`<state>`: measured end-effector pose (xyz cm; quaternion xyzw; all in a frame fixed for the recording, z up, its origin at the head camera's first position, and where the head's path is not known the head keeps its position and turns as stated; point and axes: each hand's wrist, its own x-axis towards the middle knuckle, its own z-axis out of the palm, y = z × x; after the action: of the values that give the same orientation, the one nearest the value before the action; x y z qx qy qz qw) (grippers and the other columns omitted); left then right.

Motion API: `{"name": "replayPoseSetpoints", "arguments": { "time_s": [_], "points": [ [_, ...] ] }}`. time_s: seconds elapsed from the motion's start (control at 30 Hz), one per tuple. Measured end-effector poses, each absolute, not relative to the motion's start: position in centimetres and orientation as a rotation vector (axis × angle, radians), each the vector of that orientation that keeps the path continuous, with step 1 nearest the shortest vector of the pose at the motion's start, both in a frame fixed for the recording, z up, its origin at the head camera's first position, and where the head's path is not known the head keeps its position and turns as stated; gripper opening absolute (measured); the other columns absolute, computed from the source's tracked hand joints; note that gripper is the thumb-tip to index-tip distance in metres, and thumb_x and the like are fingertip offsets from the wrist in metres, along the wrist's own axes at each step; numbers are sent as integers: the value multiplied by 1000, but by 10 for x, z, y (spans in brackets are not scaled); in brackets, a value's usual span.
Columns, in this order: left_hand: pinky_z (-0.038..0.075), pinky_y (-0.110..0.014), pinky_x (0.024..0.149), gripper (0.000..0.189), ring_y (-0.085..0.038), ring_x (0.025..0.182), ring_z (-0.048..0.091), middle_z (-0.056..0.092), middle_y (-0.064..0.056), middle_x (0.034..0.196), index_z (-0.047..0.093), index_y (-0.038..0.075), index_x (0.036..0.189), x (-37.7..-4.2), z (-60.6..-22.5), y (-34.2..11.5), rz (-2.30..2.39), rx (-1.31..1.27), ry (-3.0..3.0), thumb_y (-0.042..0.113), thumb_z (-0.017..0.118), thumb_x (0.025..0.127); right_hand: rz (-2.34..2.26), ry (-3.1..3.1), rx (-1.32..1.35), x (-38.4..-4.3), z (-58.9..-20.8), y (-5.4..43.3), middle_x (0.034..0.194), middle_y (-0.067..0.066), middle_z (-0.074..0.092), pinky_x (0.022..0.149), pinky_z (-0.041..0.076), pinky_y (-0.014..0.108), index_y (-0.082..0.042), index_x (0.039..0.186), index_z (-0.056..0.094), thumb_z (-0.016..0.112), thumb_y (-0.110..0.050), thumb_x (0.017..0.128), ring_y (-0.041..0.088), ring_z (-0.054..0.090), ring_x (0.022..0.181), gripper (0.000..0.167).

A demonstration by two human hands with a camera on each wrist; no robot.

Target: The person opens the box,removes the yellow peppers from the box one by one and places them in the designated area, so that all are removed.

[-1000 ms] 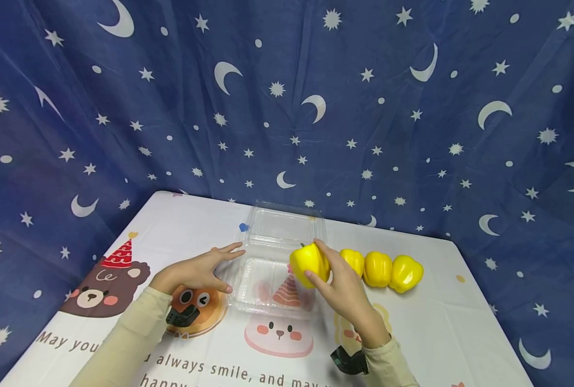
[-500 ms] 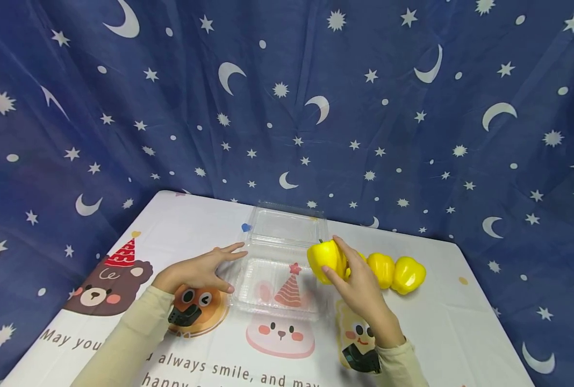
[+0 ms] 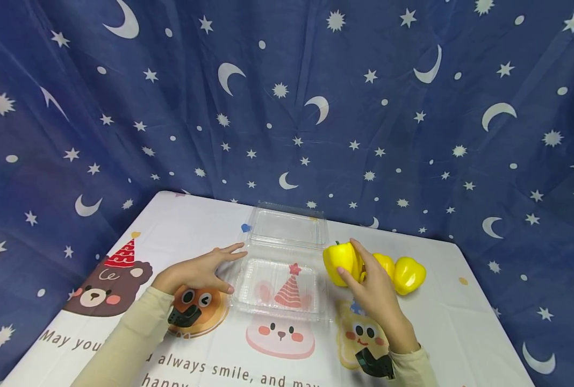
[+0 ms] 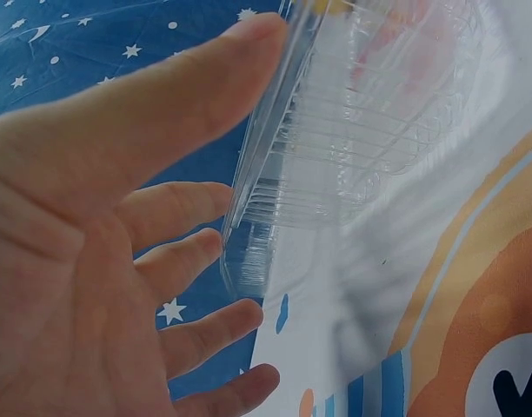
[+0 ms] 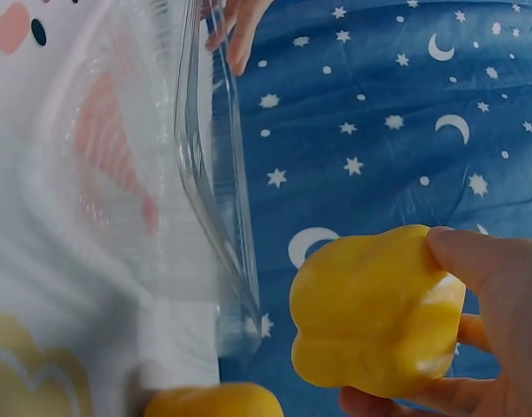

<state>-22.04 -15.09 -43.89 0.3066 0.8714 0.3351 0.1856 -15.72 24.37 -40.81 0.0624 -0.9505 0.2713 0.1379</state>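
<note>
In my right hand (image 3: 378, 294) I hold a yellow bell pepper (image 3: 341, 262) with a green stem, thumb on one side and fingers on the other. It is just right of the clear plastic clamshell container (image 3: 236, 306), whose lid (image 3: 287, 227) lies folded back. The right wrist view shows the pepper (image 5: 370, 317) gripped, with the container wall (image 5: 192, 165) beside it. My left hand (image 3: 196, 271) is spread at the container's left side. In the left wrist view its fingertips are close to the rim (image 4: 249, 187); whether they touch, I cannot tell.
Right of the held pepper, more yellow peppers stand in a row: one partly covered by my hand (image 3: 385, 262) and one fully visible at the end (image 3: 409, 275). A printed white tablecloth (image 3: 451, 322) covers the table. A blue star-and-moon curtain (image 3: 287, 134) hangs behind.
My right hand has moved right with the pepper, from over the container's right side to beside it, now covering part of the row. The left hand has stayed by the container.
</note>
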Motion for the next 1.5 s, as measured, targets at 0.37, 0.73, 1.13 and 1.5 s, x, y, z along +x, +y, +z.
{"name": "replayPoseSetpoints", "arguments": {
  "time_s": [0.37,0.73,1.13,1.5],
  "points": [
    [25,-68,119,87,-51,153,17,13,-13,171,38,4,155,-220,-439,-151,948,864,2457,21,82,82,743,-2753,84,-154,-406,265,136,19,62,72,51,33,-18,155,41,71,-39,94,28,65,92,71],
    [25,-66,120,87,-50,153,19,13,-15,171,38,3,155,-220,-440,-151,947,885,2453,21,82,82,693,-2747,0,-150,-402,289,122,21,67,66,48,32,-15,154,43,69,-43,94,29,62,88,71],
    [26,-67,119,88,-51,152,20,15,-16,170,39,2,155,-220,-441,-150,953,895,2459,23,83,82,665,-2726,-74,-141,-398,314,126,24,64,63,43,30,-12,154,41,68,-41,95,31,63,90,71],
    [24,-69,119,87,-54,152,17,15,-16,170,39,3,155,-221,-442,-149,952,892,2463,22,83,82,652,-2676,-145,-138,-397,332,128,25,63,66,45,31,-10,153,42,69,-38,95,35,64,91,70]
  ]
}}
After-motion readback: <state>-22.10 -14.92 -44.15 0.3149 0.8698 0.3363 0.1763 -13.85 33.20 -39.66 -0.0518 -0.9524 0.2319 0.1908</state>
